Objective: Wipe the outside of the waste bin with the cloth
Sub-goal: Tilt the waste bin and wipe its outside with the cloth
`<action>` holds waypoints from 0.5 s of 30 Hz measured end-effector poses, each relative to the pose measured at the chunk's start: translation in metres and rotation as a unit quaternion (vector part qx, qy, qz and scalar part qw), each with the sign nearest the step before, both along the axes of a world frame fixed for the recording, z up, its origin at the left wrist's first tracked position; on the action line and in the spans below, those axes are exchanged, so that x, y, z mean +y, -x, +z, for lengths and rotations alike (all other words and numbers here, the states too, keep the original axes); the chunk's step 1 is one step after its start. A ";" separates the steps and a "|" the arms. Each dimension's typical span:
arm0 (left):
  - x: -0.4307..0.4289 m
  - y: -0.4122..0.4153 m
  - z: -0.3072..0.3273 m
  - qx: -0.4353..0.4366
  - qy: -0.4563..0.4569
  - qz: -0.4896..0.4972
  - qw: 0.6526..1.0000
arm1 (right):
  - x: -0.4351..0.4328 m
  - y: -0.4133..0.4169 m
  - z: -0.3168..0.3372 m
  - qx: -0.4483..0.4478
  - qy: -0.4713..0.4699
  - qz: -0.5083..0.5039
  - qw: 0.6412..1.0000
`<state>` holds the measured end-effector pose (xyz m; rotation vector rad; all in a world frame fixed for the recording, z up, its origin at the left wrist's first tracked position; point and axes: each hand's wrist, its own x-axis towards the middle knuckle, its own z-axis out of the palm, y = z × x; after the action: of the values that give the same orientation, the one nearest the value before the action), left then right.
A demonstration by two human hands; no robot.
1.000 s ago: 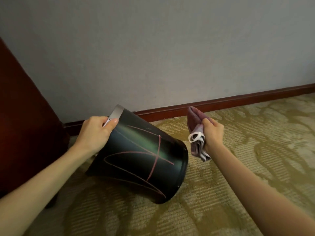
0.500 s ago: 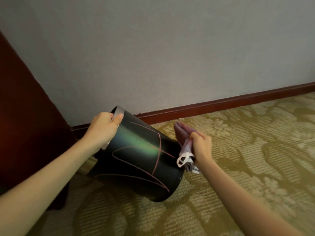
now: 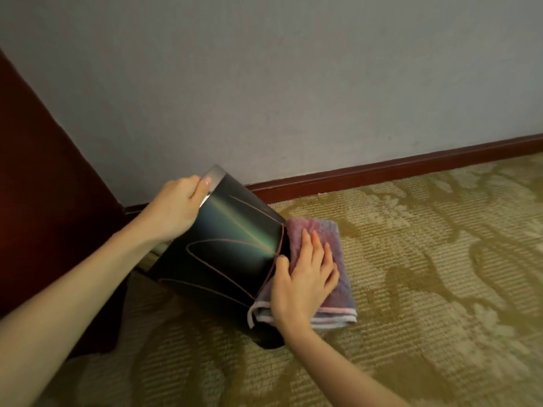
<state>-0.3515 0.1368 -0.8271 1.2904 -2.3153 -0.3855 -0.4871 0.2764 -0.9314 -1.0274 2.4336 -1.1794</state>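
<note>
On patterned carpet (image 3: 426, 304): black waste bin (image 3: 229, 254), tilted, rim at 10 o'clock gripped by left hand (image 3: 173, 210); right hand (image 3: 299, 286), fingers straight, pressed purple cloth (image 3: 332, 239) against bin's 3 o'clock end.

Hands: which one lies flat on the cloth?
The right hand, fingers straight, pressing the cloth against the waste bin at its lower end. The left hand instead grips its rim.
</note>
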 end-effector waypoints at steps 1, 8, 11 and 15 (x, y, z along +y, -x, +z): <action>-0.001 0.003 0.000 0.001 0.005 -0.007 1.000 | -0.002 0.004 0.000 -0.002 -0.011 -0.003 1.000; 0.011 0.010 -0.002 0.037 -0.007 -0.060 0.997 | -0.035 0.062 0.010 -0.097 -0.058 0.033 0.993; 0.023 0.005 -0.005 0.059 -0.019 -0.098 0.993 | -0.053 0.088 0.015 -0.214 -0.110 0.078 0.967; 0.023 0.009 -0.006 0.059 -0.009 -0.086 0.994 | -0.067 0.097 0.008 -0.242 -0.107 0.080 0.961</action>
<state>-0.3608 0.1594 -0.8328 1.0488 -2.3345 -0.5252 -0.5845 0.2095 -0.9238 -0.7460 1.9998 -0.9522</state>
